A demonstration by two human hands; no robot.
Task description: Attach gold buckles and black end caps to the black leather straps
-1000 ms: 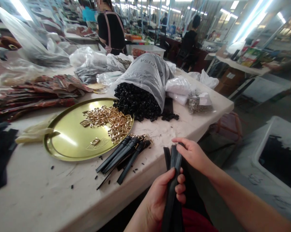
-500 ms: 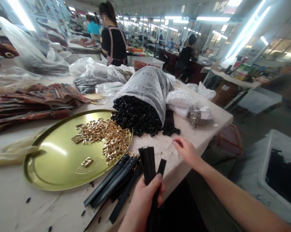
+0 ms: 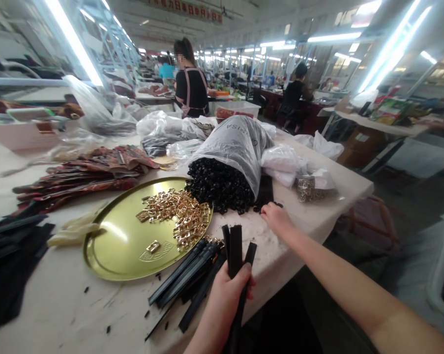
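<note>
My left hand [image 3: 231, 290] is wrapped round a bunch of flat black straps [image 3: 236, 246], their cut ends pointing up; one strap stands apart beside the thumb. My right hand [image 3: 276, 219] is at the front edge of a heap of small black loops [image 3: 222, 187], its fingers closed together by the loose outermost pieces. Whatever is between those fingertips is hidden. The heap spills from a printed plastic bag [image 3: 232, 140]. To its left, gold metal buckles [image 3: 177, 211] lie on an oval gold tray [image 3: 114, 255]. Black straps with gold buckles [image 3: 188, 270] rest before the tray.
Patterned reddish pieces [image 3: 89, 172] are stacked at the left, with dark strips [image 3: 11, 265] nearer me. A clear bag of metal parts [image 3: 312, 187] sits near the table's right edge. A white bin [image 3: 441, 275] stands right. A co-worker [image 3: 194, 86] is beyond the table.
My right hand has moved forward to the edge of the black loops, and its fingers have come together. My left hand still grips the straps. The view has turned to the left.
</note>
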